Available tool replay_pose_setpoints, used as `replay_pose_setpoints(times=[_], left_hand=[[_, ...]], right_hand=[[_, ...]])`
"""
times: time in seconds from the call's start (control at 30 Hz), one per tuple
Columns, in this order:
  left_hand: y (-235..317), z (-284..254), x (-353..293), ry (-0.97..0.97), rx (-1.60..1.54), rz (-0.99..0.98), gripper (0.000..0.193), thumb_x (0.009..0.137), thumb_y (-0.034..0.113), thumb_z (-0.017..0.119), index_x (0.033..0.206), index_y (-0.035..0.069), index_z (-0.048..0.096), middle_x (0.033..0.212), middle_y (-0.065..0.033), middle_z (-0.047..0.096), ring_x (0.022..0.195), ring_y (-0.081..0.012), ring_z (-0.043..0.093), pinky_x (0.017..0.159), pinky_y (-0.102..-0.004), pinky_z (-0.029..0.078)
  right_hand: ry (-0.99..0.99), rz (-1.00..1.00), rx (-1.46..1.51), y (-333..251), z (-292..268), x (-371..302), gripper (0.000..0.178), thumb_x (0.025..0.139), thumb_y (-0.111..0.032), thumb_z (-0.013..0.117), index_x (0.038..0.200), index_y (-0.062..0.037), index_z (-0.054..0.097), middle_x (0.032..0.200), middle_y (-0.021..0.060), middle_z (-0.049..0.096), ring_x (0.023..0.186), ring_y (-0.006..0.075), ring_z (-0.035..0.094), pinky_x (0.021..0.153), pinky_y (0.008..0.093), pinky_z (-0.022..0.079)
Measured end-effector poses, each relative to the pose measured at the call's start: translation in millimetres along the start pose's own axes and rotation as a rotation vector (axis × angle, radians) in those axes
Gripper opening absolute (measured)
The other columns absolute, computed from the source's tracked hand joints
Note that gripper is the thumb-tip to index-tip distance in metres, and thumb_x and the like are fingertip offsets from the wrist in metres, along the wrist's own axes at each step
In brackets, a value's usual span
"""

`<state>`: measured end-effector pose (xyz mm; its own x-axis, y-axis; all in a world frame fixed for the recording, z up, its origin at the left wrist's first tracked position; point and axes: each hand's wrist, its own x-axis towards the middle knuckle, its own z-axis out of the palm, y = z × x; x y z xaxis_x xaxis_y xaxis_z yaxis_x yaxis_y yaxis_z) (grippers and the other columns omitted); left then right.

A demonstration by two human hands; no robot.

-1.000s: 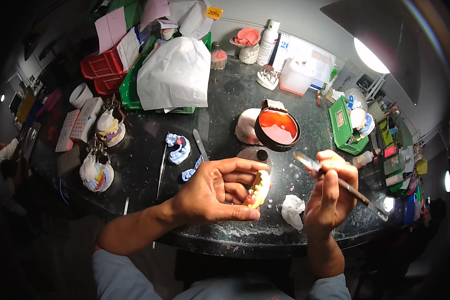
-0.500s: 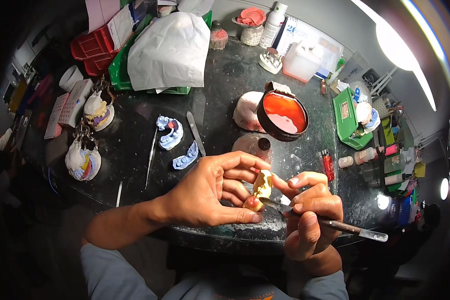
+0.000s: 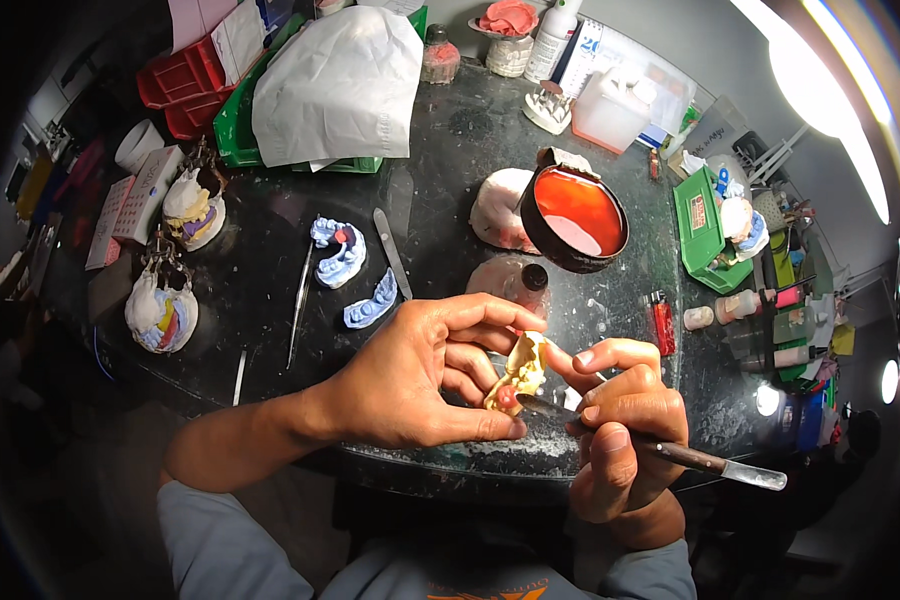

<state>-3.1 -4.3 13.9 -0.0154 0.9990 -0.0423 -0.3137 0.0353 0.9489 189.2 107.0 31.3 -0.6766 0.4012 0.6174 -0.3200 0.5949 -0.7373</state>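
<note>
Between the thumb and fingers of my left hand (image 3: 420, 375) is a small pale-yellow dental model (image 3: 526, 365), tilted, with a pink patch of wax near its lower end. My right hand (image 3: 630, 430) grips a wax knife (image 3: 685, 455) by its dark wooden handle. The knife's metal blade reaches left to the model and appears to touch it by the pink patch. My right fingertips are close to the model's right side. Just beyond my hands stands a dark-capped glass bottle (image 3: 510, 280), and further back a round black pan of red wax (image 3: 576, 215) sits tilted beside a pinkish-white lump (image 3: 500, 210).
Blue dental models (image 3: 340, 255), a spatula (image 3: 392, 250) and a thin metal instrument (image 3: 298, 315) lie on the black bench at left. Articulated plaster models (image 3: 162, 305) stand further left. A red lighter (image 3: 662, 325) and a green box (image 3: 705, 225) are at right.
The dental model has turned a little in my left fingers, its upper end leaning right. The wax knife has shifted slightly. The whole view has moved a little.
</note>
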Motion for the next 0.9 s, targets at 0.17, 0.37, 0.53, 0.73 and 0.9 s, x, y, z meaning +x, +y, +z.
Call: replay_pose_setpoints(times=[0.17, 0.37, 0.53, 0.73, 0.9], left_hand=[[-0.8, 0.4, -0.2, 0.013, 0.013, -0.002, 0.071, 0.076, -0.01, 0.084, 0.139, -0.004, 0.051, 0.119, -0.0115, 0.066, 0.093, -0.0092, 0.069, 0.08, -0.0205, 0.059], [-0.5, 0.3, -0.9, 0.016, 0.02, 0.022, 0.071, 0.077, -0.011, 0.082, 0.14, -0.004, 0.051, 0.122, -0.0117, 0.065, 0.093, -0.0085, 0.069, 0.08, -0.0203, 0.058], [-1.6, -0.2, -0.3, 0.009, 0.017, 0.049, 0.071, 0.077, -0.012, 0.082, 0.141, -0.004, 0.051, 0.122, -0.0121, 0.065, 0.093, -0.0085, 0.068, 0.08, -0.0206, 0.058], [-1.0, 0.7, -1.2, 0.009, 0.021, 0.042, 0.071, 0.078, -0.012, 0.081, 0.141, -0.004, 0.05, 0.121, -0.0119, 0.066, 0.092, -0.0089, 0.069, 0.08, -0.0207, 0.058], [-1.3, 1.2, -0.8, 0.008, 0.009, 0.024, 0.072, 0.078, -0.011, 0.082, 0.141, -0.003, 0.05, 0.12, -0.0118, 0.066, 0.093, -0.0087, 0.069, 0.08, -0.0202, 0.058]], right_hand=[[0.012, 0.023, 0.008, -0.9, 1.0, 0.8, 0.009, 0.096, -0.01, 0.06, 0.095, -0.0005, 0.06, 0.082, 0.0089, 0.062, 0.101, 0.0332, 0.062, 0.088, 0.0435, 0.058], [-0.006, 0.01, -0.012, 0.6, 0.5, 1.5, 0.009, 0.094, -0.009, 0.06, 0.094, -0.0005, 0.06, 0.082, 0.0092, 0.062, 0.099, 0.033, 0.062, 0.086, 0.043, 0.059], [-0.001, 0.007, -0.009, 1.4, 1.3, 1.6, 0.009, 0.094, -0.009, 0.06, 0.094, -0.0004, 0.06, 0.082, 0.0092, 0.062, 0.099, 0.0328, 0.062, 0.085, 0.0426, 0.06], [0.026, 0.017, 0.047, -0.5, 3.8, 1.6, 0.01, 0.096, -0.009, 0.058, 0.095, 0.0008, 0.059, 0.082, 0.0098, 0.06, 0.101, 0.0319, 0.06, 0.09, 0.0459, 0.06], [0.043, 0.031, 0.069, -0.5, 4.4, 0.2, 0.01, 0.096, -0.008, 0.058, 0.095, 0.0017, 0.059, 0.083, 0.0103, 0.059, 0.102, 0.0321, 0.06, 0.092, 0.0474, 0.06]])
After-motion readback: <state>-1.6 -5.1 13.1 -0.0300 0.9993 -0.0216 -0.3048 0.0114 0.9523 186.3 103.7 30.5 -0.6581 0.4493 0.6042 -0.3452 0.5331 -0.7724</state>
